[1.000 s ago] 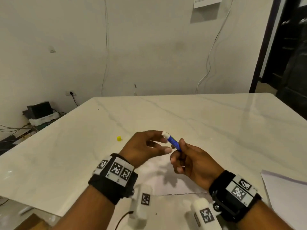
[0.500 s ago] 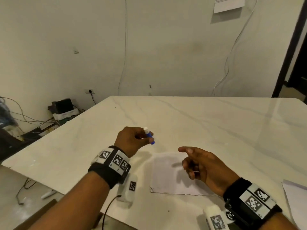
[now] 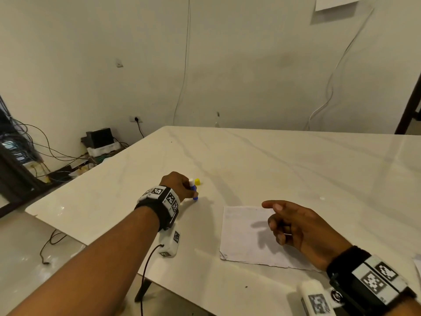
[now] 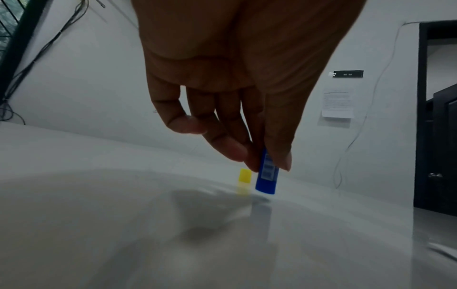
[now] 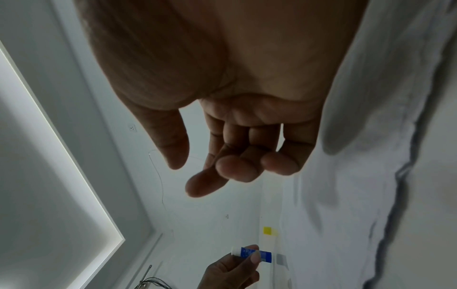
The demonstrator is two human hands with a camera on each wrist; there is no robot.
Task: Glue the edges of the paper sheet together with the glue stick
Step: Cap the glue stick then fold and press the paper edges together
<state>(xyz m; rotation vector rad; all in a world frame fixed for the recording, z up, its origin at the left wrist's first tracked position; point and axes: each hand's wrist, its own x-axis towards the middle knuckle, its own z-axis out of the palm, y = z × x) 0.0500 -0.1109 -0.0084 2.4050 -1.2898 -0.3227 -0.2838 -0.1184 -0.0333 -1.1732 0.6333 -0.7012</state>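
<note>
My left hand pinches the blue glue stick upright, its base just above or on the table, white tip up. In the left wrist view the thumb and fingers clamp the blue tube. The small yellow cap stands on the table right beside it. A white paper sheet lies flat to the right. My right hand hovers over the sheet's right part, fingers loosely curled, index finger pointing left, holding nothing.
The white marble table stretches far and right. Another paper's corner shows at the right edge. Cables and boxes lie on the floor to the left, beyond the table's left edge.
The glue stick passed from both hands to my left hand alone, which carried it left and down beside the yellow cap. My right hand let go and stayed over the sheet.
</note>
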